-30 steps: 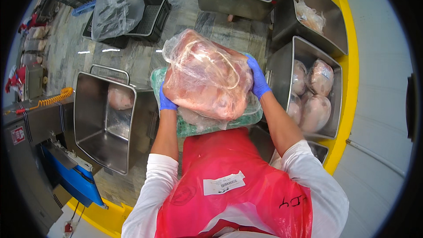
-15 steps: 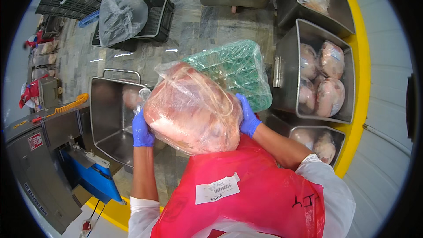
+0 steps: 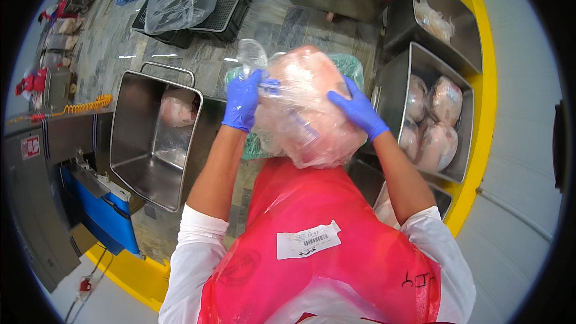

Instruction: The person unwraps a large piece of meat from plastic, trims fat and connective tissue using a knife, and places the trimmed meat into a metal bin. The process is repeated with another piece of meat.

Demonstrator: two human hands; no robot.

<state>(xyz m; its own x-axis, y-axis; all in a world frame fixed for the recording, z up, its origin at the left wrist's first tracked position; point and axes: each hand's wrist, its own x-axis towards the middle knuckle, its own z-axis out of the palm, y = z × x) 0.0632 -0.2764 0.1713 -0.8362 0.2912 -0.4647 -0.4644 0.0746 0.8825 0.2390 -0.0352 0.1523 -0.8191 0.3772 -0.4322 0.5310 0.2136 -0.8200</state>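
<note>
A large piece of raw meat [image 3: 309, 108] in a clear plastic bag is held before my red apron [image 3: 354, 246]. My left hand [image 3: 243, 103], in a blue glove, is closed on the bag's gathered plastic [image 3: 253, 57] at the upper left of the meat. My right hand [image 3: 361, 109], also gloved, presses against the right side of the meat, thumb and fingers apart around it. Behind the meat, a green crate [image 3: 354, 71] covered in clear plastic is mostly hidden. The meat hides some of my left fingertips.
Metal tubs flank me: one on the left [image 3: 138, 162] with a bagged piece, one on the right [image 3: 465, 150] with several. A blue panel [image 3: 111, 222] on a grey machine [image 3: 30, 204] is at lower left. Black crates [image 3: 231, 9] stand farther off. A yellow rail [image 3: 487, 84] edges the right.
The bagged meat has turned over and moved up and right. My left hand has gone from the meat's side to the gathered plastic; my right hand has risen.
</note>
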